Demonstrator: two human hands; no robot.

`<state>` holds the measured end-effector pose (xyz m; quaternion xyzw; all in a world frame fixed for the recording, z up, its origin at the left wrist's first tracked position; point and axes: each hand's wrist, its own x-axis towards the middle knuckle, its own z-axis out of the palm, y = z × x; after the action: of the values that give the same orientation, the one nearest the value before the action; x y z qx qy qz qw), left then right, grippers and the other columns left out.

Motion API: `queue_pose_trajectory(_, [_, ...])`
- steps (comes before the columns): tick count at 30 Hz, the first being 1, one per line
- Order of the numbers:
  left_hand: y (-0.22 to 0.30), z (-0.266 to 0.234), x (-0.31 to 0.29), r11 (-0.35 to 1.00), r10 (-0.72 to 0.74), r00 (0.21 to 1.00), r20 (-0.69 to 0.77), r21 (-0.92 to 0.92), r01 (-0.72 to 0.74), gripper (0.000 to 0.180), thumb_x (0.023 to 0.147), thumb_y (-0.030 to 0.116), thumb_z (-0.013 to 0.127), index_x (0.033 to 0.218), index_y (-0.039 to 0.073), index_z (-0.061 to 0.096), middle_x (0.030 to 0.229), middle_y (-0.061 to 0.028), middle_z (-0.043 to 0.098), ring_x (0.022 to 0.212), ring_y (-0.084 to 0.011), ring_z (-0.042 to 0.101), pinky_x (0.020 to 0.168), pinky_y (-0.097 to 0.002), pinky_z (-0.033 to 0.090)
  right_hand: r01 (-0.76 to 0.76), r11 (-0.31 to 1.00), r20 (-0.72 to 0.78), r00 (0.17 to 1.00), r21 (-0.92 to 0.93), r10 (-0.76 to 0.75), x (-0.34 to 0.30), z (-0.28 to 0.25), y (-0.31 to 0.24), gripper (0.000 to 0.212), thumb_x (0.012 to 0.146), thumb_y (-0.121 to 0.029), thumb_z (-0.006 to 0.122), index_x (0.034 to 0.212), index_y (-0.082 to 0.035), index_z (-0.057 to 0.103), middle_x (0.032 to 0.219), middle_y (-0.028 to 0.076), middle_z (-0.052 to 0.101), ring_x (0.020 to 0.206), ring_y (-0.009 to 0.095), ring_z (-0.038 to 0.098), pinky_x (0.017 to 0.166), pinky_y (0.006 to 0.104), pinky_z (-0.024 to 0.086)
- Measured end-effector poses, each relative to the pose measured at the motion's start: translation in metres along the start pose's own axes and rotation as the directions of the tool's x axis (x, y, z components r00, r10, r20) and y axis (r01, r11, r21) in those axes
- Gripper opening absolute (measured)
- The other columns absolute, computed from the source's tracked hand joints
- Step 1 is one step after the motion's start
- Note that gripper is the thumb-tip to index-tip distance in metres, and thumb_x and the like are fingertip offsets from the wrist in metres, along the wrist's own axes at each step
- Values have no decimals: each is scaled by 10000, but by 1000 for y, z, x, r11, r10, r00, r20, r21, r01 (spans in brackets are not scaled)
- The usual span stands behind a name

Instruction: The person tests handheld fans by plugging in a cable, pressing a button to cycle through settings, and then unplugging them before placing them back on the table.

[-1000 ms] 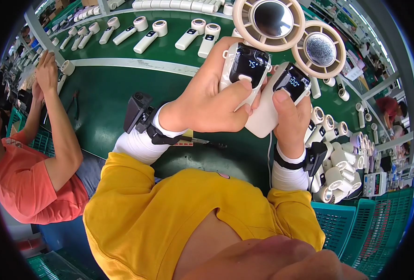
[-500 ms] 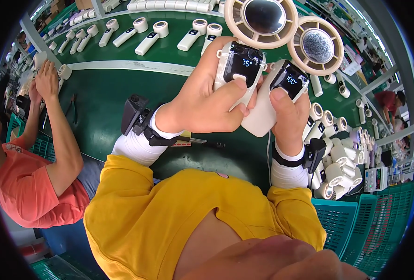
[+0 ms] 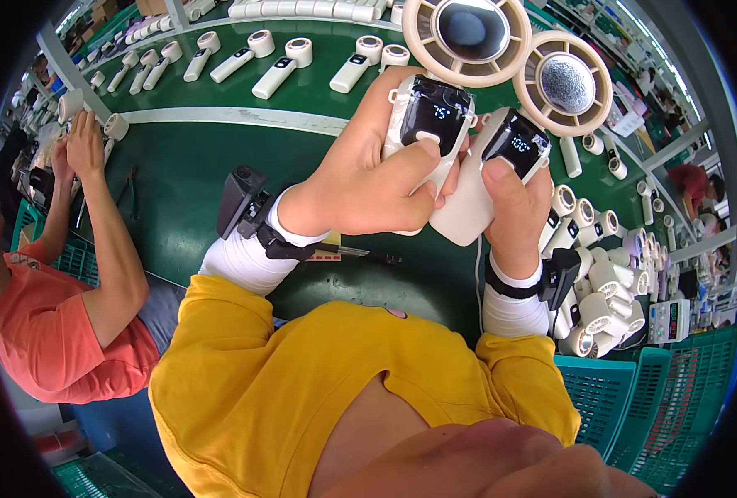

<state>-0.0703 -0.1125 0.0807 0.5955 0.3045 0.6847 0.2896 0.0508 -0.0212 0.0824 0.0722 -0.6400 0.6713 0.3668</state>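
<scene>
Two cream handheld fans are held up side by side, their round heads at the top of the view. My left hand (image 3: 360, 187) is closed around the left fan (image 3: 436, 108), thumb on the pale button below its lit black display. The right fan (image 3: 468, 212) sits in my right hand (image 3: 518, 220), that thumb by the lower edge of its lit display. The left head's centre is smooth and shiny; the right head's looks speckled. The handles almost touch, and some fingers are hidden behind them.
More handheld fans (image 3: 284, 70) lie on a green belt beyond a pale rail (image 3: 236, 118). A heap of fans (image 3: 605, 303) is at right, above teal crates (image 3: 597, 394). Pliers (image 3: 132, 191) lie at left, near a co-worker in a coral shirt (image 3: 70, 332). A slim tool (image 3: 352, 250) lies before me.
The fans on the far belt have shifted slightly to the right. My hands and the two fans have hardly moved, and the left head's shiny centre shows a different reflection.
</scene>
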Motion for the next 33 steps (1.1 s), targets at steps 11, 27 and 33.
queue_pose_trajectory(11, [-1,-3,-1,987,24,998,57,156,-33,663,650,-41,274,1280,45,86,969,-158,460,656,-211,511,549,-322,441,-4,999,7,1000,-33,5,1,-1,0,333,810,-204,531,1001,45,419,788,134,536,620,184,546,544,291,462])
queue_pose_trajectory(27, [0,-1,-3,1000,-4,998,-59,8,4,471,647,-61,463,1090,-100,306,958,-124,471,703,-139,506,673,-256,433,18,999,5,1000,-50,-18,1,-1,-2,281,816,-160,496,997,40,419,717,130,549,600,187,547,546,284,460])
queue_pose_trajectory(33, [-11,-6,5,984,-129,988,-85,-132,117,416,713,-4,467,1094,-64,311,915,-116,482,650,-166,535,568,-259,456,-125,991,-31,992,43,126,6,-14,11,234,814,-150,479,958,30,440,727,110,558,594,173,552,554,271,461])
